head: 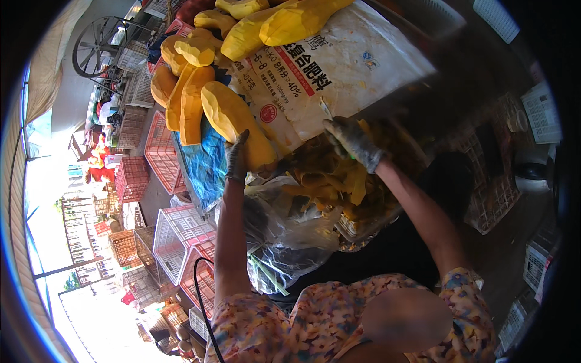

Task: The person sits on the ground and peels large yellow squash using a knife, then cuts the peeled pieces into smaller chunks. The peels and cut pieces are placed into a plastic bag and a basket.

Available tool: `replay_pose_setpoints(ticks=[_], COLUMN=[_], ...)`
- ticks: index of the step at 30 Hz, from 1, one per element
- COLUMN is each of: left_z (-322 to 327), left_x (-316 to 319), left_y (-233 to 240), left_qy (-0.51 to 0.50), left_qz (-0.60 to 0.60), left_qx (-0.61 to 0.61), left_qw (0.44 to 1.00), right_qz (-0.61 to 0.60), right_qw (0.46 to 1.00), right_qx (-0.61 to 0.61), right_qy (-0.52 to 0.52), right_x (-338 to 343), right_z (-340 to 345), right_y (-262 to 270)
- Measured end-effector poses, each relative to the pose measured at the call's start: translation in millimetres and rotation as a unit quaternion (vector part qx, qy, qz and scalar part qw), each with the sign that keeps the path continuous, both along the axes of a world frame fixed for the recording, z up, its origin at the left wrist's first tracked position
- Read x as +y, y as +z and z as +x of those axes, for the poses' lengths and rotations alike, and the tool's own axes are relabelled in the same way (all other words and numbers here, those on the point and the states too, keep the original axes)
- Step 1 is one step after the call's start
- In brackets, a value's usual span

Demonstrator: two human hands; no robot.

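My left hand (236, 156), in a dark work glove, grips the near end of a long peeled yellow squash (233, 120). The squash lies slanted at the edge of a printed white woven sack (349, 68). In my gloved right hand (354, 140) is a peeler or small knife (325, 109); its metal end points away from me, and the fingers hide most of it. That hand hovers over a heap of orange peelings (336, 181) in a crate (349, 229). More peeled squashes (193, 106) are piled beyond my left hand.
Clear plastic sheeting (290, 245) bunches before my body. A blue plastic sheet (197, 161) hangs at the left edge of the work surface. Pink plastic crates (181, 236) stand to the left, and a spoked wheel (96, 47) is farther back. A black cable (199, 290) runs near my left arm.
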State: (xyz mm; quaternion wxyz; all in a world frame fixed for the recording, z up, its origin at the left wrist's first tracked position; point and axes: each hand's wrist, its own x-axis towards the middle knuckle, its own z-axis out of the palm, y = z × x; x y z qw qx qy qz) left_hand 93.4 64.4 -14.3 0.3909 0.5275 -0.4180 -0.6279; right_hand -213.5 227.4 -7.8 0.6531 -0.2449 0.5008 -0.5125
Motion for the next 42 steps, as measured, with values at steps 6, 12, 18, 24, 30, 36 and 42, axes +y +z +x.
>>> replay_pose_setpoints(ticks=[6,12,18,24,30,36,42], left_z=[-4,-39,-90,-76,-106,-112,-120], left_x=[-4,12,39,-5,-9,5,6], left_y=[-14,-11,-5,-9,-33,-11,-5], left_qy=[0.072,-0.018,-0.004,0.191,0.177,0.124,0.143], left_qz=[-0.027,0.049,0.135,-0.207,-0.181,-0.155,-0.141], left_qx=[-0.025,0.315,0.127,-0.120,-0.108,-0.266,-0.179], left_qw=[0.997,0.948,0.983,0.952,0.961,0.943,0.963], right_qz=[-0.172,-0.170,-0.235,-0.150,-0.083,-0.120,-0.117], right_qw=[0.849,0.817,0.739,0.713,0.722,0.643,0.640], right_qx=[0.500,0.539,0.619,0.685,0.685,0.754,0.756], right_qy=[-0.006,-0.114,-0.121,0.010,0.045,0.055,0.075], right_x=[-100,-102,-90,-62,-99,-189,-170], right_z=[113,117,75,61,59,86,93], right_y=[-39,2,30,7,26,61,56])
